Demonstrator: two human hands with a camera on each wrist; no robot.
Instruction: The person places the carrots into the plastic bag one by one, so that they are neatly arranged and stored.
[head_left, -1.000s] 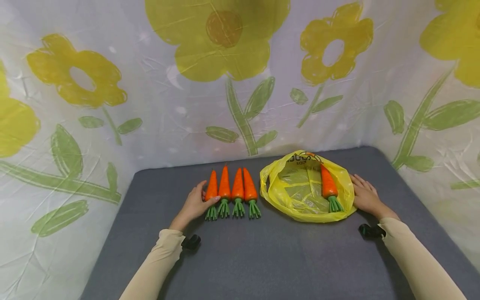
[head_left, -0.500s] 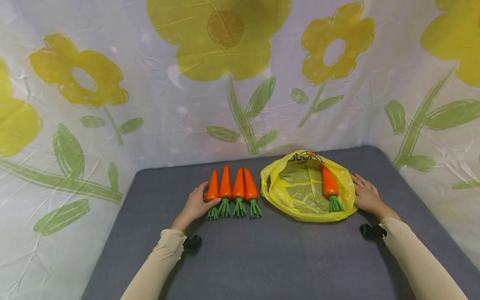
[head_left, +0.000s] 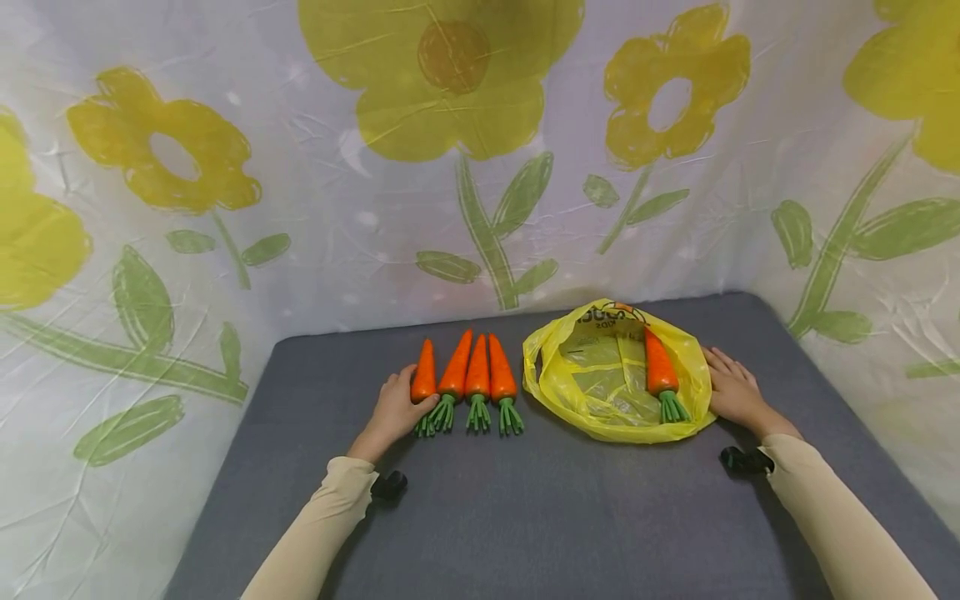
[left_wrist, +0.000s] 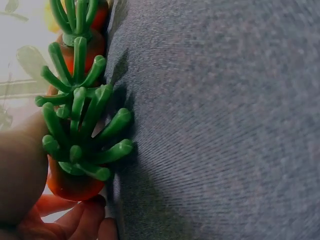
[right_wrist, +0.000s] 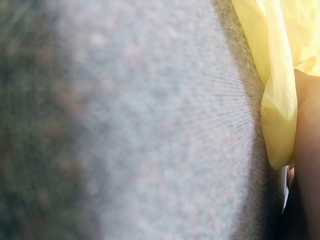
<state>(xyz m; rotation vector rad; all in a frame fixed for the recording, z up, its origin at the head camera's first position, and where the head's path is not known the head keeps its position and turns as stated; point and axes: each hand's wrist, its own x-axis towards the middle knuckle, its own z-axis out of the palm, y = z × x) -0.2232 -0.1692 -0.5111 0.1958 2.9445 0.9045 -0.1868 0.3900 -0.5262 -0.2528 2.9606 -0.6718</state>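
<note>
Leftmost carrot (head_left: 423, 377): long axis front-to-back, tip pointing away.

Soft, even light fills the head view; the right wrist view blurs the surface (right_wrist: 160, 125), darkest at left.

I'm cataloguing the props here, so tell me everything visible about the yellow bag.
The bag looks like thin, crinkled yellow plastic, with dark lettering on its far wall. It sits on the table beside four carrots, its roughly round mouth gaping open. Another carrot rests inside, toward the right, green top at the near end. The right hand touches the bag's right edge.
</note>
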